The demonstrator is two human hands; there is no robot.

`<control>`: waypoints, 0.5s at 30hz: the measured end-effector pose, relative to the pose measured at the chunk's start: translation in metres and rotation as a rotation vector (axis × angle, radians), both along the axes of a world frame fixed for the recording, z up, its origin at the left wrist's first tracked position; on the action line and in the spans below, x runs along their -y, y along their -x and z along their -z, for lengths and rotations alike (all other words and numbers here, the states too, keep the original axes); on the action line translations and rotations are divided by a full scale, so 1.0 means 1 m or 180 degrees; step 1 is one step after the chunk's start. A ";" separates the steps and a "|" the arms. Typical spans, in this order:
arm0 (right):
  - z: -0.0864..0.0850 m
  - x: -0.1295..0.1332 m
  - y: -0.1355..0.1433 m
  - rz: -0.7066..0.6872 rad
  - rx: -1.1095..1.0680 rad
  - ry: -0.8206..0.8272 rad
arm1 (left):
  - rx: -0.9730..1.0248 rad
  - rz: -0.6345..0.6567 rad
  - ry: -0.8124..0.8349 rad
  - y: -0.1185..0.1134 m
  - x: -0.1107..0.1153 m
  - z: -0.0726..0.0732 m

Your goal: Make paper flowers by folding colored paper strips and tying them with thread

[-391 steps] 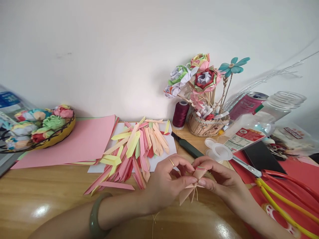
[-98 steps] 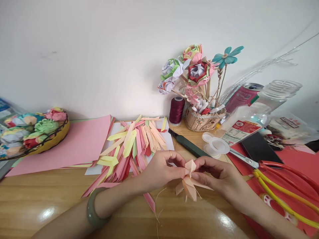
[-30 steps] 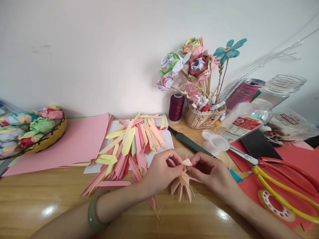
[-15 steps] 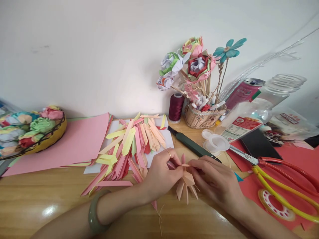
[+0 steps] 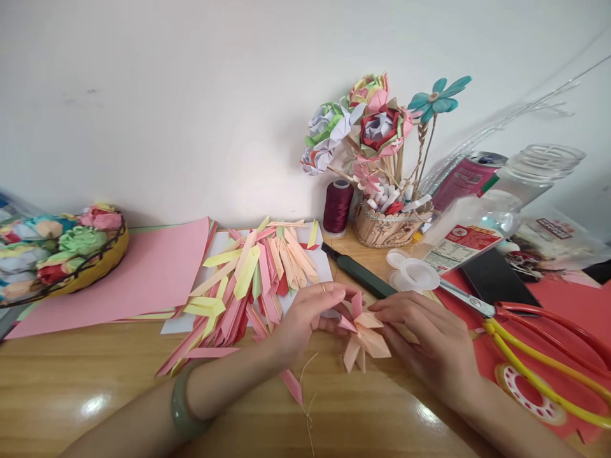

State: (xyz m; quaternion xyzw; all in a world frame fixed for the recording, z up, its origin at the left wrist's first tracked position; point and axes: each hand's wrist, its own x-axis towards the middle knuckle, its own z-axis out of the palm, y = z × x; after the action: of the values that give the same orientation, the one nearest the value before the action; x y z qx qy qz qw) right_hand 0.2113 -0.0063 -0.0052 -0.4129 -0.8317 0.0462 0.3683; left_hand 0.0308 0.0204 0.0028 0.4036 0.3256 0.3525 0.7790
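Observation:
Between my two hands, just above the table, is a folded paper flower with peach petals and a couple of pink ones pointing up and left. My left hand holds its left side, with some fingers hidden behind the pink petals. On the other side, my right hand pinches a peach petal between thumb and forefinger. Left of them lies a pile of folded paper strips in pink, peach, yellow and red. A loose pink strip pokes out below my left wrist, beside a thin piece of twine.
Scissors with red and yellow handles lie at right on red paper, near a tape roll. A green cutter, a maroon thread spool and a flower basket stand behind. Pink sheets lie left.
The paper flower has turned, so its petals now spread and face up more. My left fingers have loosened and lifted from their tight pinch, and the twine below shows more.

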 end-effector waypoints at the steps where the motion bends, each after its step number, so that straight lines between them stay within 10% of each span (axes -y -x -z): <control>1: -0.001 0.000 -0.001 -0.0018 -0.0017 -0.0052 | 0.0021 0.0020 0.0055 0.000 -0.001 0.000; 9: -0.015 0.000 -0.004 0.0127 -0.0288 -0.0036 | -0.0670 -0.0313 -0.0747 -0.002 -0.001 0.001; 15: -0.028 0.002 0.002 0.0425 -0.0804 0.1468 | -0.0965 -0.0779 -0.1815 0.000 0.001 0.001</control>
State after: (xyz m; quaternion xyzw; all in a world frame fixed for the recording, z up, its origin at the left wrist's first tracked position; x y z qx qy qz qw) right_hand 0.2098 -0.0087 0.0233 -0.5308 -0.7176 0.2611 0.3676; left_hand 0.0306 0.0196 0.0020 0.6108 0.3721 0.4561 0.5295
